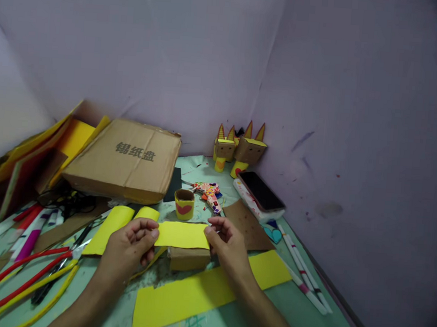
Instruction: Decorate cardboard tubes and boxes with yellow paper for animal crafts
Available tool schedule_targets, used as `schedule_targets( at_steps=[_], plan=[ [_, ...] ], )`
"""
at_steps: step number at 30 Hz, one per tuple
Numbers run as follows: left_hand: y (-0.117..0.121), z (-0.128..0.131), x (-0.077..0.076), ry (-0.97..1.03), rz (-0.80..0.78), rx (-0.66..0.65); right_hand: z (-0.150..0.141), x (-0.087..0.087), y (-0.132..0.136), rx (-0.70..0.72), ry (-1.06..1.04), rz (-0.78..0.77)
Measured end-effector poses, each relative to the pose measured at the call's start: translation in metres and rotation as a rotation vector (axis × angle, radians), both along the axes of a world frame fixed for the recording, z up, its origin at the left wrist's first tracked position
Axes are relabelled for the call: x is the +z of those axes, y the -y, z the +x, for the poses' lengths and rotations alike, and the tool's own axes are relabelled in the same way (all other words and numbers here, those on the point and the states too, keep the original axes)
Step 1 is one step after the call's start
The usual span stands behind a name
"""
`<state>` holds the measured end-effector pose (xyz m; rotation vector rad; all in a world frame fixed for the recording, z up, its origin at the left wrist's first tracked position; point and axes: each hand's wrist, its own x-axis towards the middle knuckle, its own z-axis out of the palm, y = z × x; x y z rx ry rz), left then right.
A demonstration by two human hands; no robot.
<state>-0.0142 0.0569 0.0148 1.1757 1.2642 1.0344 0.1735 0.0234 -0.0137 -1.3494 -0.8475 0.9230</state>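
A small rectangle of yellow paper (183, 235) is stretched between my two hands. My left hand (131, 245) pinches its left end, and my right hand (229, 245) pinches the right end. Just below the paper sits a small brown cardboard box (188, 260), partly covered by it from my viewpoint; whether they touch I cannot tell. A long yellow paper strip (181, 301) lies in front, passing under my right forearm. Behind the held paper stands a short yellow tube (184, 204) with a red heart on it.
Red-and-yellow-handled scissors (29, 282) and several markers (29, 237) lie at left. A flat cardboard box (124, 161) stands behind. Near the corner are cardboard figures with pointed ears (250, 151), a patterned glue gun (208, 193) and a phone (262, 191). White pens (304, 271) lie at right.
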Motion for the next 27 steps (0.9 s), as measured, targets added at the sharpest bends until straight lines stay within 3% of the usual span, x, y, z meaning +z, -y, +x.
schedule_targets(
  at_steps=[5,14,27],
  plan=[
    [-0.002,-0.002,-0.002,0.002,-0.017,-0.005,0.0,0.0,-0.003,0.008,0.03,-0.016],
    [-0.004,0.02,-0.009,0.033,-0.101,-0.063,0.0,0.002,-0.001,-0.004,0.093,-0.019],
    [0.002,0.029,-0.007,0.065,-0.089,0.049,0.001,0.001,-0.001,0.06,0.166,0.005]
  ],
)
